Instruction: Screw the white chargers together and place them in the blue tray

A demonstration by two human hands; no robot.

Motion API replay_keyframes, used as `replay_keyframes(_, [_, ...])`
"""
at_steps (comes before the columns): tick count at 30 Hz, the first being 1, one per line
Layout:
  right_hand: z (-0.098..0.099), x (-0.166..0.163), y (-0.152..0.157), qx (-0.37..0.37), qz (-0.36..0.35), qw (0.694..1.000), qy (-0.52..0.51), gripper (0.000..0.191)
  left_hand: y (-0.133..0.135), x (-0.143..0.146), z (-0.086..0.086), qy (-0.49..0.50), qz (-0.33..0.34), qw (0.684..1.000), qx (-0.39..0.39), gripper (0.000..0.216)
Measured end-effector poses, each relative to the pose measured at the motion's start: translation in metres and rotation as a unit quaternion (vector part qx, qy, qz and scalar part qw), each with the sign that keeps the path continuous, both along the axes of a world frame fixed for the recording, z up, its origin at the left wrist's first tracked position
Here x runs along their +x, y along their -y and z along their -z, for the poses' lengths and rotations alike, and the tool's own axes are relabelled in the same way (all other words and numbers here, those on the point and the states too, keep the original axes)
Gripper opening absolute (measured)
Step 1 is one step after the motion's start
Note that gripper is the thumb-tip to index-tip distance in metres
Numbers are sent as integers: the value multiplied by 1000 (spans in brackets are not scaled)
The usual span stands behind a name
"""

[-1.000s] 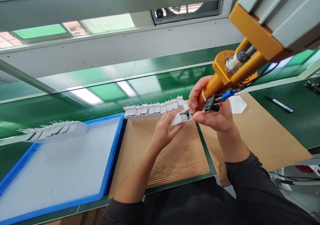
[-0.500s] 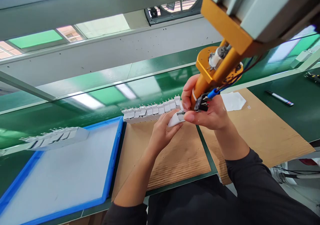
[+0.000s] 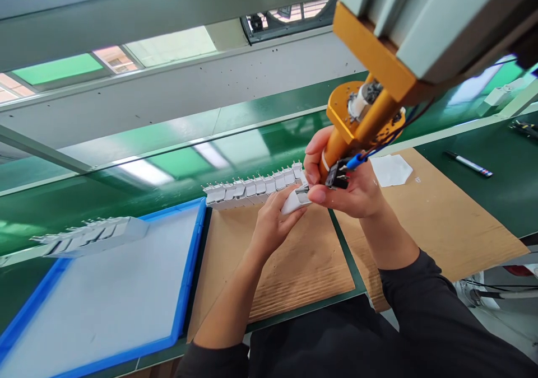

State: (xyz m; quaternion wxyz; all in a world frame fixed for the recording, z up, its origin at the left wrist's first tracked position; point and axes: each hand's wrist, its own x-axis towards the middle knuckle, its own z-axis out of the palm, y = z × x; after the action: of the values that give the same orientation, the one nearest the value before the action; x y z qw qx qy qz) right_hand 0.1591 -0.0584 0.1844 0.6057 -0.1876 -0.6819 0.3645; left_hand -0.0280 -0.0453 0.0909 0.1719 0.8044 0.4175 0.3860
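My left hand (image 3: 273, 221) grips a white plastic housing (image 3: 295, 200), tilted, with its open end facing the tool and metal parts showing inside. My right hand (image 3: 342, 185) is wrapped around the lower end of a gold-coloured machine tool (image 3: 335, 147) that slants down from the upper right. Its thumb lies by the housing's edge. A black switch (image 3: 337, 175) with a blue-sleeved wire sits on the tool near this hand. The tool's tip is hidden between my hands. Just behind them stands a row of white plug housings (image 3: 252, 186) with pins pointing up.
Brown cardboard sheets (image 3: 302, 271) cover the green bench. At left lies a blue-rimmed white tray (image 3: 179, 305), with another row of white plug housings (image 3: 101, 235) at its back edge. A white paper piece (image 3: 393, 171) and a marker pen (image 3: 468, 164) lie at right.
The upper part of the tool appears slightly lower and further left, while the whole view has shifted a little. Both hands keep the same hold.
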Motion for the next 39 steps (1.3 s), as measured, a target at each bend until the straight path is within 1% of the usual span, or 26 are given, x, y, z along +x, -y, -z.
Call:
replay_keyframes(7, [2,1,1,-32,10,999,8,57,1,1,-1,3,-7,1000,-11,45])
replay_keyframes(10, [4,1,0,-34,5,999,3,56,-1,2,4,19,-8,999,-29,45])
replay_keyframes(12, [5,1,-1,-33,7,999,-10,56,-5,4,13,46,-3,998,-50,46])
replay_keyframes(14, [5,1,-1,-27,8,999,-27,54,-11,7,25,89,10,993,-76,46])
replay_keyframes(18, [4,1,-3,9,-12,999,-31,48,-22,20,52,211,49,969,-114,44])
replay_keyframes(21, [4,-1,-4,42,-12,998,-34,46,-28,32,61,261,60,955,-125,43])
replay_keyframes(27, [3,-6,-3,90,-24,995,-43,39,-24,52,58,244,34,966,-80,38])
replay_keyframes(29, [2,-7,-2,101,-33,993,-53,37,-22,58,58,247,40,966,-60,38])
replay_keyframes(35, [2,-5,-1,80,-44,994,-56,36,-19,71,58,293,69,953,18,38])
replay_keyframes(39, [2,-5,-1,78,-47,994,-59,37,-19,73,54,299,67,951,42,38])
